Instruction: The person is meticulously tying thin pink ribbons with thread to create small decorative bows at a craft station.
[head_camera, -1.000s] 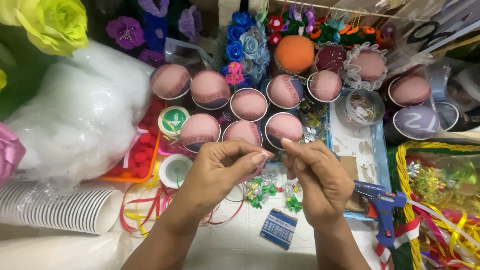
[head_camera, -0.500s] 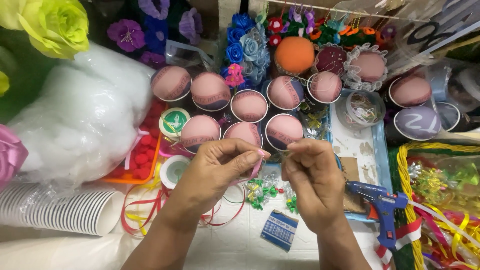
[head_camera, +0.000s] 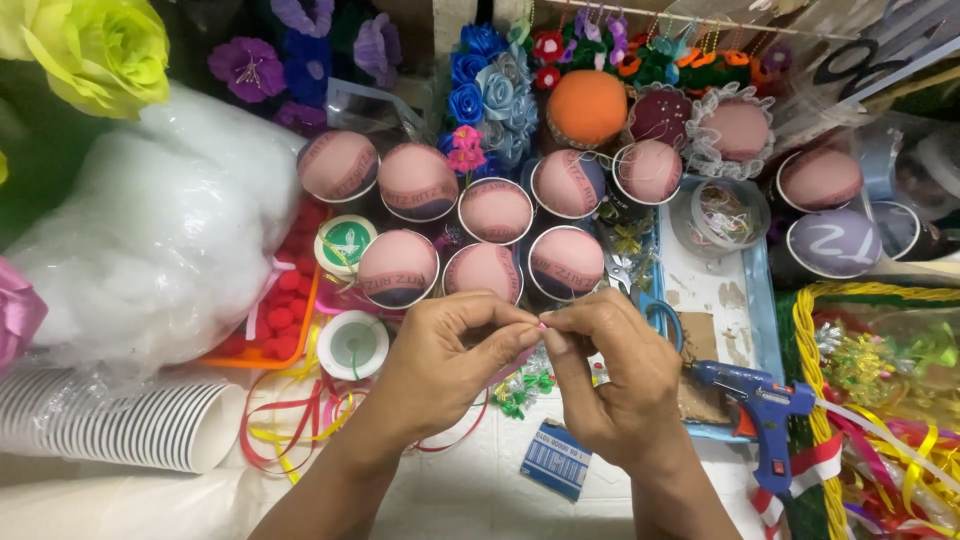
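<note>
Head view, only one. Left hand (head_camera: 440, 365) and right hand (head_camera: 610, 385) meet at centre, above the desk (head_camera: 470, 500). Fingertips (head_camera: 528, 335) of both pinched together on a tiny pink piece (head_camera: 543, 325), held between the two hands just in front of the nearest pink domed cups (head_camera: 485, 272). Both sets of fingers closed tight to the tips; remaining fingers curled loose. Too small to tell what the piece is exactly.

Handling, as judgement: very light, small, probably soft or thin, easy to drop or crush. Needs a fingertip pinch at the edges, low force.

Packages and labels by place:
- Small dark blue card with white barcode patch (head_camera: 556, 460), flat on desk, below the hands.
- Round green-and-white labelled lid (head_camera: 346, 243), left of the cups.
- White ribbon spool (head_camera: 352, 345), just left of left hand.
- Stack of white paper cups (head_camera: 120, 425) lying on its side, far left.
- Blue glue gun (head_camera: 760, 410), right of right hand, on the blue tray (head_camera: 765, 300) edge.
- Clear bag of white stuffing (head_camera: 150, 240), upper left.
</note>
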